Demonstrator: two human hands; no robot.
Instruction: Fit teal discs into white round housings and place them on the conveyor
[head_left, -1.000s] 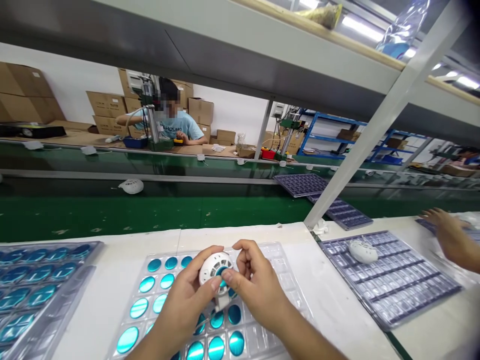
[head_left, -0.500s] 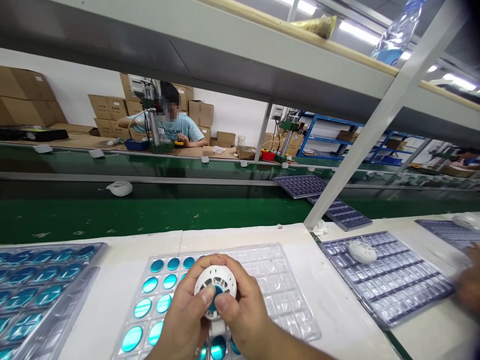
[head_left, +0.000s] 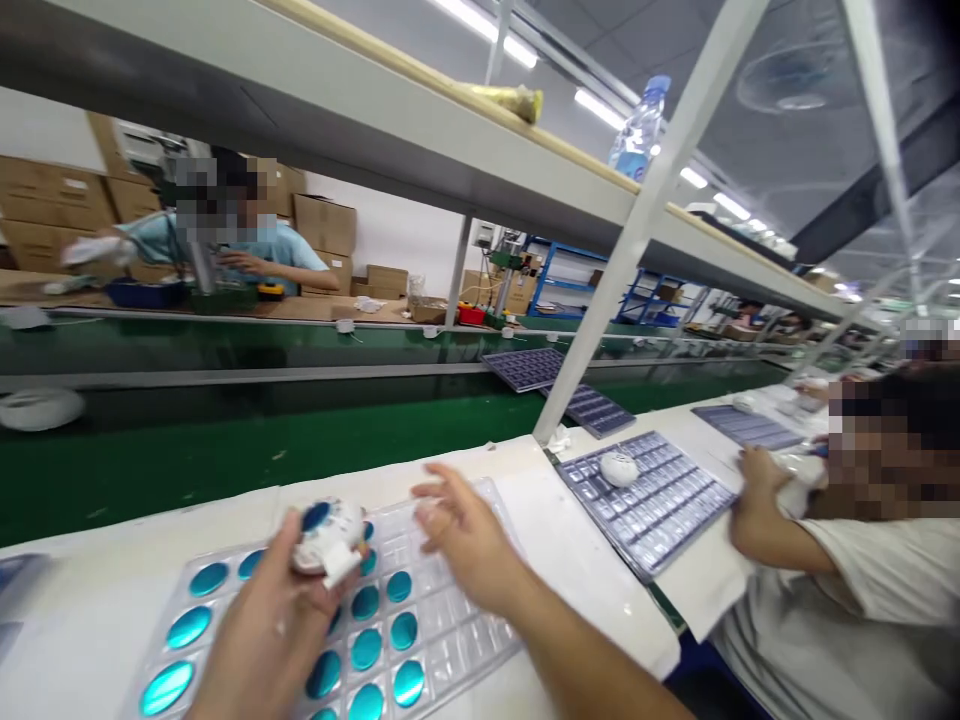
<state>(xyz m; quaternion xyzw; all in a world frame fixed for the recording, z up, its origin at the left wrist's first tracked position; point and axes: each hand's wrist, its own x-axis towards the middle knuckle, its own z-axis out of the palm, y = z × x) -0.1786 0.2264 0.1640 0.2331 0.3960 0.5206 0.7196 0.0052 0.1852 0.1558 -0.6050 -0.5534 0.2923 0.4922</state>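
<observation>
My left hand (head_left: 274, 610) grips a white round plastic housing (head_left: 337, 525) that is tilted, with a blue disc (head_left: 316, 516) set in its face and a small white block jutting from its side. To the right, my right hand (head_left: 469, 540) hangs over the clear tray with its fingers spread and nothing in them. Below both hands lies the clear plastic tray (head_left: 450, 640) of square pockets. Shiny blue discs (head_left: 366, 649) sit in several of its pockets, partly covered by my left hand and forearm.
Beyond the white worktop runs a green conveyor (head_left: 225, 460) carrying dark trays (head_left: 525, 368) and a white housing (head_left: 41, 408). Another housing (head_left: 619, 469) rests on a right-hand tray (head_left: 660, 510). A slanted post (head_left: 600, 330) supports the shelf. A co-worker (head_left: 847, 600) sits close on the right.
My right hand has let go of the housing and moved right, its fingers opening. My left hand has carried the housing left and tilted it. The view has swung right.
</observation>
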